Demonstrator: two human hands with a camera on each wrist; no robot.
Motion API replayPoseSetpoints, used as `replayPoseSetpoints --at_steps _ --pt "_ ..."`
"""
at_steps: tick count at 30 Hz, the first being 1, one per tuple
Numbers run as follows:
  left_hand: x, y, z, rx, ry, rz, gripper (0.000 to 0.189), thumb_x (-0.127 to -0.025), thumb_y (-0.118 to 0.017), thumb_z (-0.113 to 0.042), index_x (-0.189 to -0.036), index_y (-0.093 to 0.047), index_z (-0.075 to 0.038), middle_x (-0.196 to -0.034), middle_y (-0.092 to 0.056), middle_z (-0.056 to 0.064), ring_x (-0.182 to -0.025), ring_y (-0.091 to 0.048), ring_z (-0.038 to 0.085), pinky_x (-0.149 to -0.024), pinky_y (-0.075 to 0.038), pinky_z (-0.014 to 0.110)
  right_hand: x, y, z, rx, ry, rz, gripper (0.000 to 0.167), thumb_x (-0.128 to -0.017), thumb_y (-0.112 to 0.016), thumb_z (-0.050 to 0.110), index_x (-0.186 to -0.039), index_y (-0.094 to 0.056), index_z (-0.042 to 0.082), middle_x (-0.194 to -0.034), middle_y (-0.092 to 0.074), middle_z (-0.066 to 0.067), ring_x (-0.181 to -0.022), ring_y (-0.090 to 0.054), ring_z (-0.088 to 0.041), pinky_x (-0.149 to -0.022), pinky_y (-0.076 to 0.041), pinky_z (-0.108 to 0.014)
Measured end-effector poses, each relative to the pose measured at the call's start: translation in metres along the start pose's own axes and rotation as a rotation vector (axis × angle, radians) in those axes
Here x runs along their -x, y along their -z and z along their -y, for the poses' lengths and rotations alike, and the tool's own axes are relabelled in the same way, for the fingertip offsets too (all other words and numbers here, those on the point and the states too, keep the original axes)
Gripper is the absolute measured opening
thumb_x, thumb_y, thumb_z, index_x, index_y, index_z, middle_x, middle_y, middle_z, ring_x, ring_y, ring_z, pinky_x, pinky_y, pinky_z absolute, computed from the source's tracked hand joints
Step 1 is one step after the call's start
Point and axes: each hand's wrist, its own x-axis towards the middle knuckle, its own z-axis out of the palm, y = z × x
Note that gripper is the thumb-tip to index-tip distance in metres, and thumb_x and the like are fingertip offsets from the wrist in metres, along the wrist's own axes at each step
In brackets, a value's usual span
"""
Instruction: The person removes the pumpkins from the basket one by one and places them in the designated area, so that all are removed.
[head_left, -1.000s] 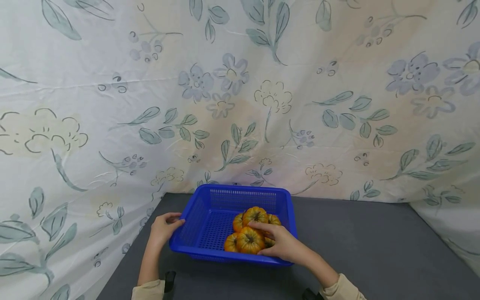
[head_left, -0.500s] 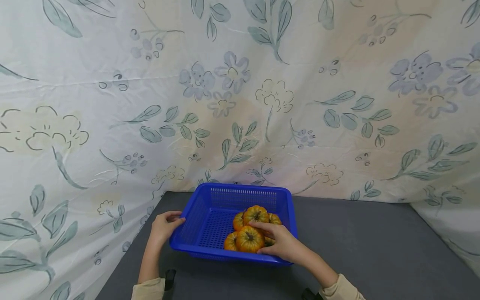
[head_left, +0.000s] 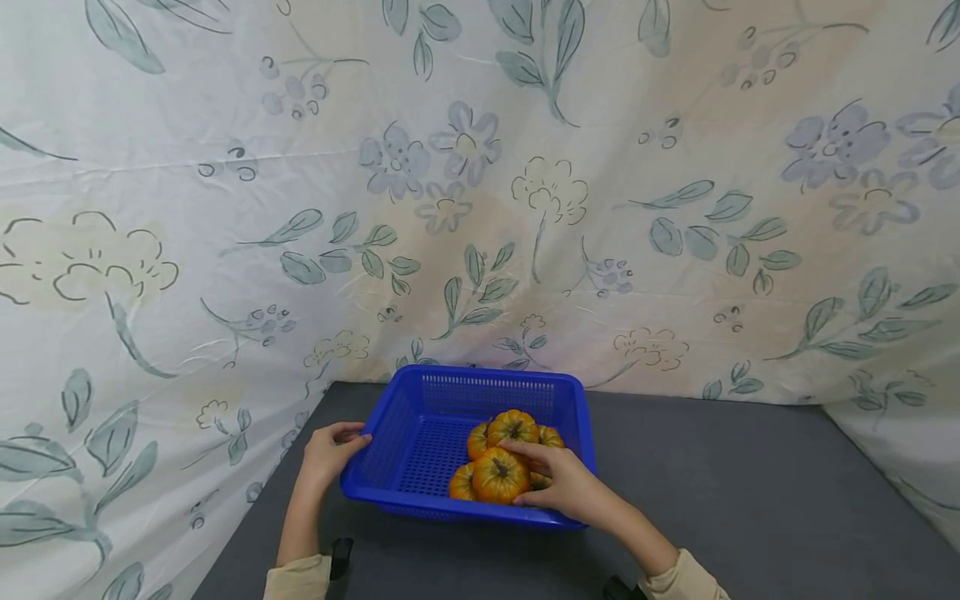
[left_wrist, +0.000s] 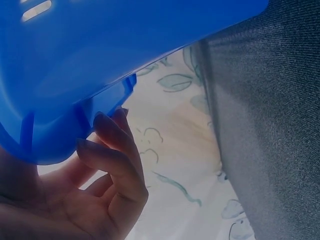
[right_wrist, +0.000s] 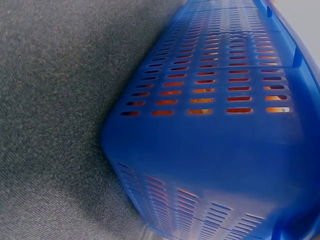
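Observation:
A blue plastic basket (head_left: 405, 499) with slotted walls stands on the dark grey table. My left hand (head_left: 327, 454) grips its left rim; in the left wrist view the fingers (left_wrist: 117, 165) curl beneath the rim. Several small orange pumpkins are heaped in the basket's right half. One pumpkin (head_left: 499, 477) at the front of the heap is held by my right hand (head_left: 566, 485), forefinger on its top and thumb low on its right side. Another pumpkin (head_left: 513, 426) sits just behind it. The right wrist view shows only the basket's outer wall (right_wrist: 200, 145), with orange glimpsed through the slots.
Dark grey tabletop (head_left: 720, 483) extends to the right of the basket and in front of it. A floral cloth (head_left: 480, 208) hangs behind the table and along both sides. The basket's left half shows its bare perforated floor.
The front pumpkin and my right fingers have risen very slightly within the basket. My left hand keeps its grip on the rim, and the head view has shifted a little.

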Motion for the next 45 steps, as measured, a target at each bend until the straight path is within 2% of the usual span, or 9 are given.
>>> replayPoseSetpoints --at_steps 9,16,29,36,45 --pt "-0.002 0.001 0.001 0.014 0.026 0.024 0.038 -0.091 -0.065 -0.019 -0.119 -0.064 0.006 -0.108 -0.068 0.026 -0.092 -0.067 0.032 -0.079 -0.055 0.042 0.000 0.001 -0.002 -0.031 -0.018 -0.003 0.068 -0.083 -0.077 0.018 -0.144 -0.048 0.014 -0.147 -0.049 -0.013 -0.133 -0.050 -0.038 -0.101 -0.048 -0.045" --pt "-0.001 0.002 0.001 0.044 0.024 0.050 0.038 -0.092 -0.064 -0.017 -0.121 -0.063 0.007 -0.113 -0.067 0.028 -0.097 -0.068 0.035 -0.080 -0.056 0.043 0.000 0.001 -0.002 -0.045 -0.024 -0.012 0.069 -0.083 -0.078 0.020 -0.144 -0.048 0.013 -0.147 -0.049 -0.015 -0.132 -0.050 -0.040 -0.101 -0.047 -0.048" --pt "-0.001 0.001 0.000 0.050 0.029 0.051 0.038 -0.092 -0.064 -0.017 -0.122 -0.063 0.007 -0.112 -0.067 0.029 -0.092 -0.069 0.032 -0.077 -0.057 0.041 0.000 0.005 -0.001 -0.044 -0.033 -0.047 0.067 -0.083 -0.078 0.022 -0.144 -0.049 0.017 -0.146 -0.047 -0.019 -0.131 -0.050 -0.042 -0.099 -0.048 -0.052" --pt "-0.001 0.002 0.002 0.069 0.022 0.057 0.039 -0.092 -0.064 -0.016 -0.123 -0.062 0.007 -0.112 -0.067 0.029 -0.090 -0.069 0.030 -0.076 -0.057 0.039 0.002 0.012 0.000 -0.082 -0.011 -0.058 0.070 -0.084 -0.076 0.022 -0.146 -0.045 0.011 -0.149 -0.043 -0.022 -0.132 -0.048 -0.043 -0.100 -0.047 -0.052" --pt "-0.001 0.002 0.004 0.112 0.046 0.089 0.042 -0.093 -0.063 -0.019 -0.127 -0.060 0.007 -0.117 -0.065 0.029 -0.091 -0.069 0.027 -0.074 -0.057 0.037 0.003 0.026 0.002 -0.063 -0.008 -0.121 0.070 -0.085 -0.075 0.022 -0.147 -0.044 0.013 -0.150 -0.044 -0.017 -0.135 -0.046 -0.040 -0.102 -0.046 -0.047"
